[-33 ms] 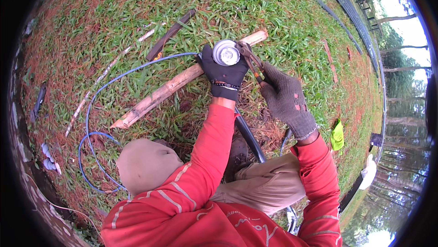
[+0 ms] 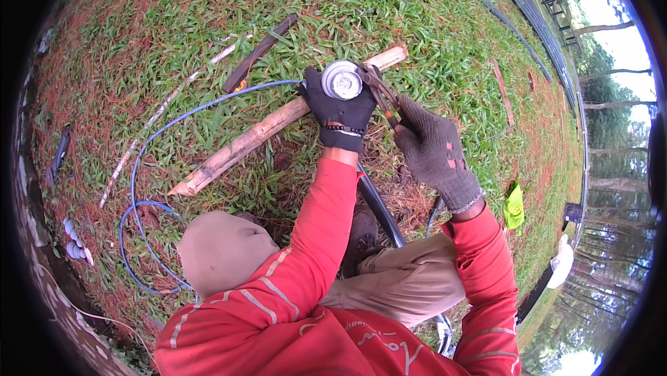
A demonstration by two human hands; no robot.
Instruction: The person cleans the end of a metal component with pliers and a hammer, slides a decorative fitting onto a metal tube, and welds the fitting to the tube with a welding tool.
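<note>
In the head view, a round grey metal disc (image 2: 342,80), perhaps a cap or a small reel, was held up by the left hand (image 2: 340,113). This hand wore a black glove, and its fingers were closed around the lower edge of the disc. The disc was kept in the air above the grass (image 2: 389,1), just over a pale wooden stick (image 2: 278,124) that lay across the ground.

The right hand (image 2: 434,153), in a grey knitted glove, was closed on the handles of a pair of pliers (image 2: 381,94). The nose of the pliers was brought to the right rim of the disc and seemed to touch it; whether the rim was really gripped could not be told.

A blue hose (image 2: 149,141) was laid in a loop on the grass to the left, and one end of it ran towards the left hand. A dark flat bar (image 2: 258,53) lay further away.

The step in hand was judged to be work with the pliers on the edge of the disc. For the next move, a firm hold by the left hand would be needed, and the pliers would have to be pressed carefully so that they do not slip from the rim.
</note>
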